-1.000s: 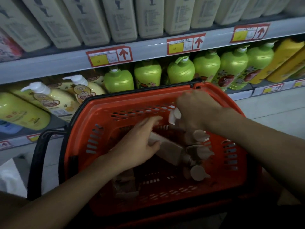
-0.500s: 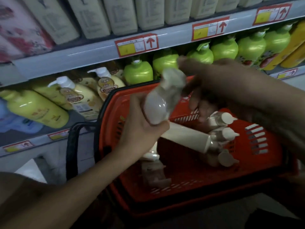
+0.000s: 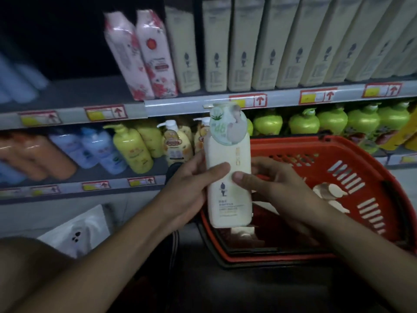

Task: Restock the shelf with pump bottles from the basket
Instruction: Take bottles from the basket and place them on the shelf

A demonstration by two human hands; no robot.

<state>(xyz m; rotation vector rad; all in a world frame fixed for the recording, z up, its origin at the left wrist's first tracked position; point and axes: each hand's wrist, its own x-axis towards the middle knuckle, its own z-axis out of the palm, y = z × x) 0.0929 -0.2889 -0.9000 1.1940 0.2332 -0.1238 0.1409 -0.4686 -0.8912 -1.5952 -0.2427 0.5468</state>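
A person's left hand (image 3: 189,188) reaches up from the lower left, its thumb pressed across the front of a cream pump bottle (image 3: 229,177) and its fingers wrapped behind. The bottle stands upright in mid-air before the shelf edge (image 3: 180,106), a round label over what appears to be its pump. The right hand (image 3: 275,184) grips the other side, above the red basket (image 3: 352,154), where more bottles (image 3: 331,195) lie.
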